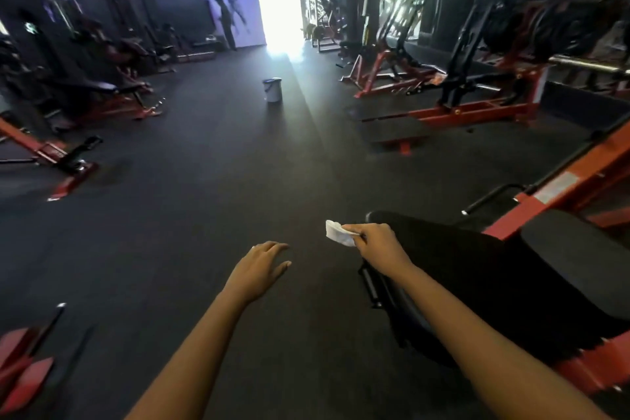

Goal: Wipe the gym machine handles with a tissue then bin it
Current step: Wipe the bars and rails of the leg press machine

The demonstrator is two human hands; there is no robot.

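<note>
Crumpled white paper tissue (pixel 337 232), matt dark rubbery floor (pixel 191 215) (glossy red-painted metal frames (pixel 474 111))

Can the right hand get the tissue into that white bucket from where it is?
Probably not: the right hand pinches the tissue, but the bucket stands far ahead; only bare floor lies between.

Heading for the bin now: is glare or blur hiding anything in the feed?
Head view: doorway blown out white, its glare streaking the floor; bin below it readable; left-side machines blurred and dim; tissue in right hand sharp.
</note>
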